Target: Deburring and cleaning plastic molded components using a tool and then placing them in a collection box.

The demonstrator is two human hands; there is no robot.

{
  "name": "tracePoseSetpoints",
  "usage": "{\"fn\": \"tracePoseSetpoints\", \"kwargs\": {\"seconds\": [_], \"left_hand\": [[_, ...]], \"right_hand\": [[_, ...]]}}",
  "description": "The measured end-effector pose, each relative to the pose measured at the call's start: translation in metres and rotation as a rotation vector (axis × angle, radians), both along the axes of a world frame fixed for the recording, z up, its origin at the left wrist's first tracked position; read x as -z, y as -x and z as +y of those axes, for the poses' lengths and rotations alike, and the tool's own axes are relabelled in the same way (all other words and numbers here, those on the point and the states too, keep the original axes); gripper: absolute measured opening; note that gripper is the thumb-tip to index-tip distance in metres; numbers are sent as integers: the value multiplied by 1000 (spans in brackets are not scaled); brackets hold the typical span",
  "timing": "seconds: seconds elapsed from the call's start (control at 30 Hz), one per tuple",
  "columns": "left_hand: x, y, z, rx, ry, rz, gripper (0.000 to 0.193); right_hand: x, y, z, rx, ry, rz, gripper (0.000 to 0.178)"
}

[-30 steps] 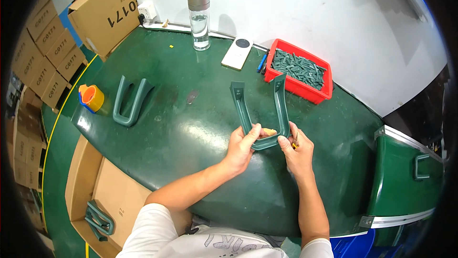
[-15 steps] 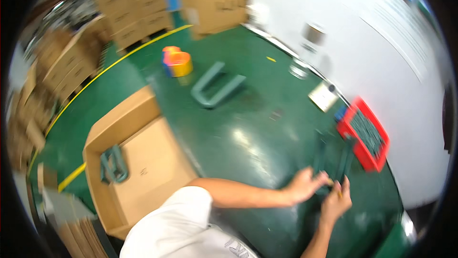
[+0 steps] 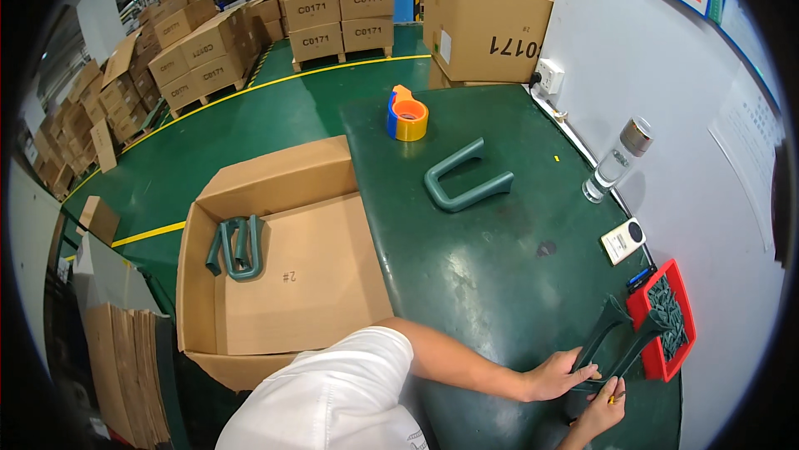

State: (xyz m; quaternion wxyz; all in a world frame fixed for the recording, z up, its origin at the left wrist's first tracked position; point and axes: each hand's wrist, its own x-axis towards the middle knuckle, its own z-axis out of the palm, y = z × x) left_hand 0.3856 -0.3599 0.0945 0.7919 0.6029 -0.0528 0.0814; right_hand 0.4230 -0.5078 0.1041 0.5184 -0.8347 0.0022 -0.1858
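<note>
Head view: right hand (image 3: 601, 417) and left hand (image 3: 556, 377) pinch the near bend of a green handle (image 3: 601, 336), over the surface (image 3: 491, 284), near right. Judged light, stiff, smooth, possibly slippery; best hold is the bend. Long axis runs near to far, leaning right; open ends point far, toward the red bin (image 3: 684, 304).

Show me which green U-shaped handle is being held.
The handle beside the red bin, held by left hand and right hand; another lies on the table, the rest in the cardboard box.
</note>
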Motion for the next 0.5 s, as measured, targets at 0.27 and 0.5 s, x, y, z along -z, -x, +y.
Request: {"fn": "tracePoseSetpoints", "kwargs": {"seconds": [0.27, 0.5], "left_hand": [[9, -5, -2, -190, -78, -330, 36], [9, -3, 5, -263, -263, -210, 33]], "right_hand": [[-13, -3, -10, 3, -380, 459, 31], [-19, 28, 30, -261, -789, 529, 24]]}}
